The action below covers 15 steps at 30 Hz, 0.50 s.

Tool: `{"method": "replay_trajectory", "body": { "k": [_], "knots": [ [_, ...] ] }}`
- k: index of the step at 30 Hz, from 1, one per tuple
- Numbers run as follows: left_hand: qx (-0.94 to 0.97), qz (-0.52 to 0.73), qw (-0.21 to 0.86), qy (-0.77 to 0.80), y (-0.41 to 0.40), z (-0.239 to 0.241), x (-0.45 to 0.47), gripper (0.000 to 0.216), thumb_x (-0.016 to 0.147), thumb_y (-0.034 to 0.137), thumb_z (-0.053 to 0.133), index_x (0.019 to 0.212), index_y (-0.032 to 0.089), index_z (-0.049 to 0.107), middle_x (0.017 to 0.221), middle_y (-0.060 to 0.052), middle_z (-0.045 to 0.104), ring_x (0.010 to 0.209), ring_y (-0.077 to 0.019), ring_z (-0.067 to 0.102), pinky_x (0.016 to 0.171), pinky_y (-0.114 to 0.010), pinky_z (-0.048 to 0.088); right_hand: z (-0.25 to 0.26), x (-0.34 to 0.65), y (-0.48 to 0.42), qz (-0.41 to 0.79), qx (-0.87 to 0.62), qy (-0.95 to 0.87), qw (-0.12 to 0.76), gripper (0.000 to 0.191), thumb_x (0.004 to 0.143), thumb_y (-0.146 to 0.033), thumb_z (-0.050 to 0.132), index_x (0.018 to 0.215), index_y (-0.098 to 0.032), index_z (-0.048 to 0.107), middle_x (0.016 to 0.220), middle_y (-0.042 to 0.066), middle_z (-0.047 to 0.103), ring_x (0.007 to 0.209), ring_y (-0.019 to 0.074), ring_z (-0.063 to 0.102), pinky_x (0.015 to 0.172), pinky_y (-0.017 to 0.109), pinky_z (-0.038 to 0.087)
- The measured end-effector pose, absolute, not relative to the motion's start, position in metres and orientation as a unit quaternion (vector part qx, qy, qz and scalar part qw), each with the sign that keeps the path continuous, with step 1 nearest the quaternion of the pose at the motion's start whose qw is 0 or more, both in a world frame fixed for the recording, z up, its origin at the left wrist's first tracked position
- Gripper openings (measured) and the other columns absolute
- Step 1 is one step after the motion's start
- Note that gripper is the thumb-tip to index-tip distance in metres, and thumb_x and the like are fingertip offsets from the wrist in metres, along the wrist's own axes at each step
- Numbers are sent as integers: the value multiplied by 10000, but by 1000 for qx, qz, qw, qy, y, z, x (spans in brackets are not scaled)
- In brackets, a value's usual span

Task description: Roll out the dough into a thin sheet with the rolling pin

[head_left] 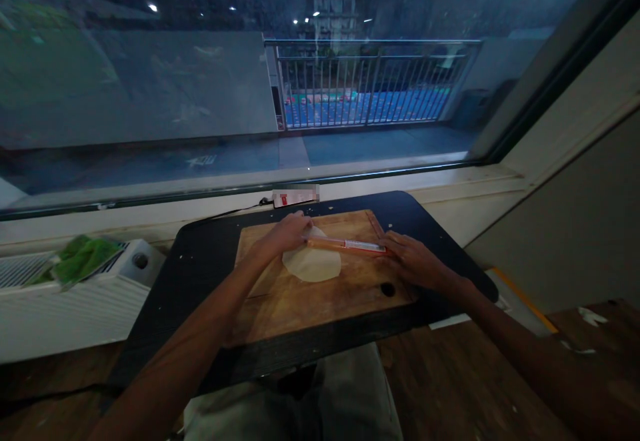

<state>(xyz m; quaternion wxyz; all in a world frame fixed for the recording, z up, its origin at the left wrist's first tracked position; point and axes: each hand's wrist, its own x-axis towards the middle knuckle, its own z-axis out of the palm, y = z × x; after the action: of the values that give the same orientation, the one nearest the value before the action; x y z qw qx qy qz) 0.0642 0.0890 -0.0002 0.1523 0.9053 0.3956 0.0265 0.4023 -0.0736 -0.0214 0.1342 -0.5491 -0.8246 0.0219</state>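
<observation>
On a wooden cutting board (295, 311) lies a thin, round, pale sheet of dough (313, 266). A slim rolling pin (327, 245) crosses its upper part, tan on the left, with a printed white label and a reddish right end. My left hand (290, 233) is over the upper left of the dough, its fingers closed at the pin's left end. At the other end, my right hand (413, 257) has its fingers bent over the pin near the board's right side. Both palms are hidden from above.
The board rests on a black table (195, 261) with small crumbs. A flat white-and-red item (295, 197) with a black cord lies at its back edge by the window (200, 94). Left stands a white radiator (75, 314) bearing a green cloth (85, 259). A dark hole (387, 289) pierces the board.
</observation>
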Motion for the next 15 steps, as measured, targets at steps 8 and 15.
{"method": "replay_trajectory", "body": {
  "k": [8,15],
  "knots": [
    [888,32,184,420,78,4,66,382,911,336,846,1264,207,776,1290,-118,783,1185,-290,745,1019,-341,562,-20,385,-74,53,-603,-778,168,323,1110,-408,557,1315,-241,742,1285,132,749,1140,291,754,1005,410,627],
    [852,10,202,483,45,3,53,251,923,384,813,1076,193,758,1136,-110,821,1014,-284,766,864,-343,553,-22,362,-72,102,-615,-754,206,309,1108,-381,536,1280,-244,754,1260,114,786,1128,281,753,966,382,619]
  ]
}}
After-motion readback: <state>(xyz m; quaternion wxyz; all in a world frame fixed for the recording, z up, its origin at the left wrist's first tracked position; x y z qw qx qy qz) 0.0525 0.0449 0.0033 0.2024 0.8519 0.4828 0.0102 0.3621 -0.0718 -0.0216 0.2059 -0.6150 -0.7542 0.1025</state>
